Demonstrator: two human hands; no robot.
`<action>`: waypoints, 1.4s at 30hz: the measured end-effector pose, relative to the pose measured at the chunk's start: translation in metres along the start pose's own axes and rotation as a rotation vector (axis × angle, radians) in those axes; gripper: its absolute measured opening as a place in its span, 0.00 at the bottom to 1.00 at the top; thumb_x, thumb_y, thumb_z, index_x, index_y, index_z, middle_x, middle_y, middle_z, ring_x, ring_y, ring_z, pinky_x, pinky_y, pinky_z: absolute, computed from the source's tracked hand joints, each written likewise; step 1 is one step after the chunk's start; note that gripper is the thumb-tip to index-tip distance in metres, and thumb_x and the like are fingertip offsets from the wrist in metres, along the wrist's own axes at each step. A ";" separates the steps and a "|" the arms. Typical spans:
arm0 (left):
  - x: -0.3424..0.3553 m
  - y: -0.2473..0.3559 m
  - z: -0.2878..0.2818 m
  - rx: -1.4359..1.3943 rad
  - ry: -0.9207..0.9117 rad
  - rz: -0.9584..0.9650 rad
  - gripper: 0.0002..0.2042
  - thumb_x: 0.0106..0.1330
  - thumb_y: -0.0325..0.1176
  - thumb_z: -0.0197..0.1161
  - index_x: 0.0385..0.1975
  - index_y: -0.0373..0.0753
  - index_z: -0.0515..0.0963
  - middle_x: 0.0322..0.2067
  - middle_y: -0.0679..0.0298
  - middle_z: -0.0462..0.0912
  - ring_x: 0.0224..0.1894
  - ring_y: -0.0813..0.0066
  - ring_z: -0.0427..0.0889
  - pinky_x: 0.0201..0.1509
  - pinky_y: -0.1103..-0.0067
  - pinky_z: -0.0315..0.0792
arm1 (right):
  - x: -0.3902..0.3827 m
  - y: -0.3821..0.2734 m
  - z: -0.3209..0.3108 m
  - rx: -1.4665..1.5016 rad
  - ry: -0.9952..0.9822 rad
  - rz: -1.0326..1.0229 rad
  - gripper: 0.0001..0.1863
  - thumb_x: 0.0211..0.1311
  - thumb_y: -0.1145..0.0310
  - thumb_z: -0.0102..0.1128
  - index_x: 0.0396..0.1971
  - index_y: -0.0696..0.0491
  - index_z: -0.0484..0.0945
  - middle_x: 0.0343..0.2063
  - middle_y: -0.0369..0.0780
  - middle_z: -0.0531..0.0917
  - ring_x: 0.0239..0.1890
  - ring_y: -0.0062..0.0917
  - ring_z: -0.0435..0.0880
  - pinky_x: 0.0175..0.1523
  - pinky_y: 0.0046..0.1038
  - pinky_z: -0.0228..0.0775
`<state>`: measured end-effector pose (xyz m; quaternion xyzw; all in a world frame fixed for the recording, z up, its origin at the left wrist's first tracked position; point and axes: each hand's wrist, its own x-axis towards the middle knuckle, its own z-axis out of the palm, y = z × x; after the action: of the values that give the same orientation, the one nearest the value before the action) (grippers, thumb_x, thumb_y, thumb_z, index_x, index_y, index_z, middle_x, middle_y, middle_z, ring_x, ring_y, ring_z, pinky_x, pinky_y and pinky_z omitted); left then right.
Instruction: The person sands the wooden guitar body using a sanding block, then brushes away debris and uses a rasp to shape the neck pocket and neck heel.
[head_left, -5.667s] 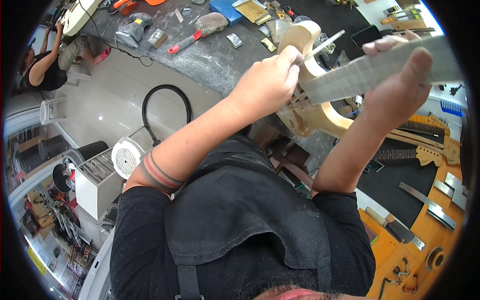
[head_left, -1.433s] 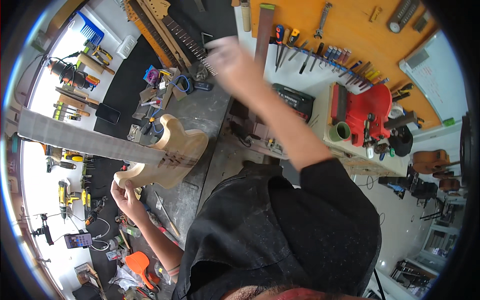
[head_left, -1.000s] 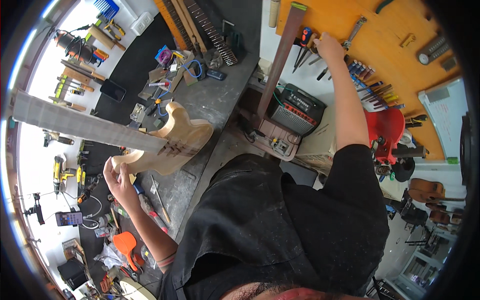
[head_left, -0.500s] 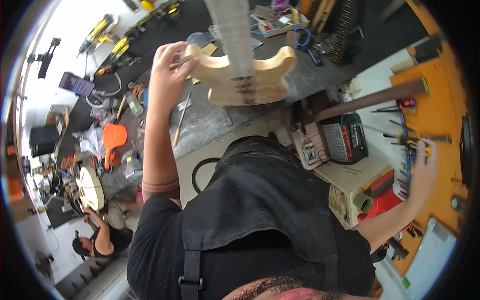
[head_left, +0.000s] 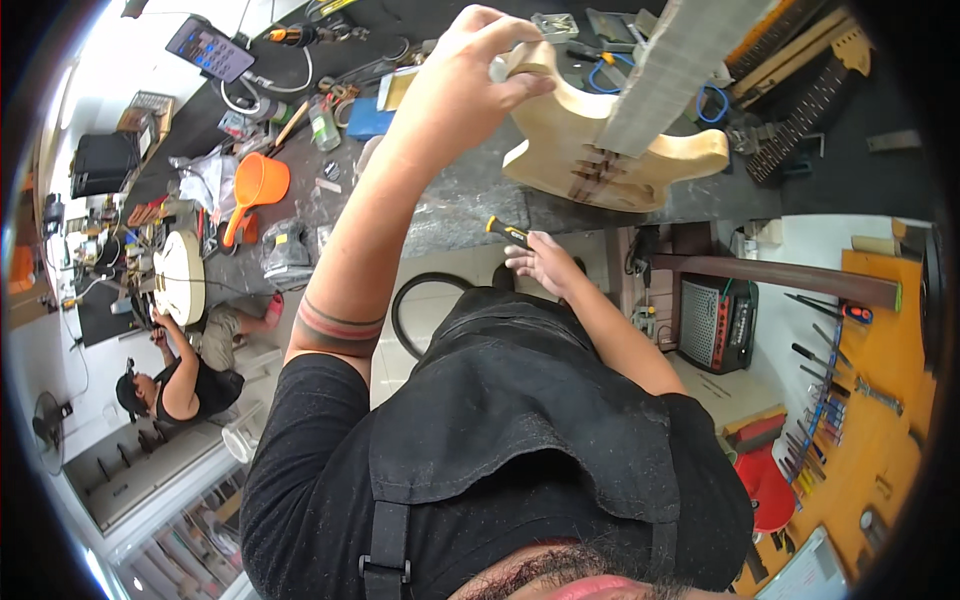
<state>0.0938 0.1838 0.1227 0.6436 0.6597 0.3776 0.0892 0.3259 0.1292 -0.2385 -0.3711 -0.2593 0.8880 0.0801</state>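
Note:
My left hand is closed around one horn of a pale, unfinished guitar body, which it holds tilted above the dark workbench. A long, flat, greyish neck piece runs up and away from the body, and dark slots show where the two meet. In front of the bench edge, my right hand holds a hand tool with a black-and-yellow handle. The tool's working end cannot be made out.
An orange dipper and a clear bottle stand left on the bench. A fretted neck lies far right. A tool board and an amplifier are at right. Another person works beside a cream guitar body.
My right hand has come from the tool board at right to the front of the bench, bringing the black-and-yellow-handled tool. In the view, my left hand and the guitar body have shifted right and tilted.

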 end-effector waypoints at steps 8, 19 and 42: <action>-0.006 -0.001 -0.005 -0.092 -0.029 0.014 0.21 0.68 0.37 0.80 0.58 0.38 0.84 0.60 0.49 0.78 0.65 0.45 0.80 0.70 0.61 0.74 | 0.001 -0.001 0.036 -0.726 0.085 -0.058 0.37 0.88 0.62 0.52 0.87 0.51 0.49 0.39 0.43 0.94 0.24 0.26 0.88 0.31 0.30 0.80; -0.011 0.004 -0.007 -0.114 0.016 0.010 0.18 0.68 0.37 0.78 0.55 0.40 0.86 0.57 0.49 0.77 0.64 0.47 0.79 0.71 0.59 0.73 | -0.195 -0.314 0.147 -0.863 0.374 -1.523 0.38 0.75 0.69 0.71 0.78 0.63 0.64 0.66 0.47 0.78 0.62 0.28 0.78 0.66 0.32 0.70; -0.256 -0.147 0.238 -0.409 0.698 -1.418 0.16 0.75 0.37 0.57 0.53 0.32 0.77 0.40 0.47 0.85 0.41 0.49 0.88 0.47 0.59 0.82 | -0.159 -0.386 0.164 -0.586 -0.351 -1.374 0.29 0.84 0.47 0.62 0.57 0.64 0.81 0.44 0.44 0.83 0.46 0.28 0.80 0.55 0.33 0.75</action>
<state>0.1622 0.0574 -0.2285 -0.1108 0.8181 0.5230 0.2118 0.3048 0.3394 0.1569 0.0136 -0.6655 0.5797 0.4700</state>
